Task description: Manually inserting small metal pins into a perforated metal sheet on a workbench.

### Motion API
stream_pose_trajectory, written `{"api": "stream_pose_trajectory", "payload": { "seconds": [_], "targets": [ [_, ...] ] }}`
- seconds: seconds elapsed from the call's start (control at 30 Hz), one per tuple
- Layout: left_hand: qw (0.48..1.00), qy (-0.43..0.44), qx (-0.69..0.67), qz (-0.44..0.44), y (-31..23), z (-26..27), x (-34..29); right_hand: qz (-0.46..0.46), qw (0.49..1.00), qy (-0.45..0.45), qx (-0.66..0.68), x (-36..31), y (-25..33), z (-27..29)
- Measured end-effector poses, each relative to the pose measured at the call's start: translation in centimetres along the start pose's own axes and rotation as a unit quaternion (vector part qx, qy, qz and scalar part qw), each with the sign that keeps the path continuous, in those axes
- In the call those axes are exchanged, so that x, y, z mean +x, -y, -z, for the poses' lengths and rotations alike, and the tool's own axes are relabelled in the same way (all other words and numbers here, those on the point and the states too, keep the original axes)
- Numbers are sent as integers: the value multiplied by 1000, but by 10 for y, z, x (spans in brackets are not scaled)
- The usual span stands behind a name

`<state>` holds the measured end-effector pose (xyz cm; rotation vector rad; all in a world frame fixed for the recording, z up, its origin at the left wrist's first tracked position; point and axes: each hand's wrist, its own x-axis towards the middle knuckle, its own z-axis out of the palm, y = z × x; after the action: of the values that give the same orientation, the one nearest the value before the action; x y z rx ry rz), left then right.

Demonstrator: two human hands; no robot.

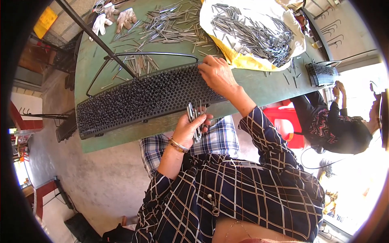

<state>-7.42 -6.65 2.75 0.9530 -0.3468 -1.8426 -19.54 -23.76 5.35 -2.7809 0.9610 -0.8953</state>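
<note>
Long black perforated metal rack (178, 93) on green tabletop (259, 83): looks mostly filled, right-end holes (198, 91) bare; left hand (191, 127) clamped on slim silver metal rods (190, 109), right hand (218, 73) at rack, grip unclear

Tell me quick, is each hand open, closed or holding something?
Left hand: closed around thin metal pieces.
Right hand: bent at the black rack; can't tell if holding anything.
</note>
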Motion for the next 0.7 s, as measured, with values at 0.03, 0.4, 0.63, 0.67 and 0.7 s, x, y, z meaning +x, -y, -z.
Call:
{"api": "stream_pose_trajectory", "payload": {
  "seconds": [0.03,0.4,0.63,0.67,0.7],
  "targets": [
    [1000,1,0,0,0,-1,1,22,999,19,-24,2,-2,2],
    [1000,5,-5,14,-6,-1,0,62,988,144,-17,24,-13,5],
    [1000,2,-10,25,-4,-1,3,89,979,177,-41,45,-12,25],
    [999,-7,-13,29,-4,0,3,111,973,191,-65,45,-11,22],
    [999,-8,-13,29,-3,1,3,111,973,191,-63,44,-9,20]
  ]
}}
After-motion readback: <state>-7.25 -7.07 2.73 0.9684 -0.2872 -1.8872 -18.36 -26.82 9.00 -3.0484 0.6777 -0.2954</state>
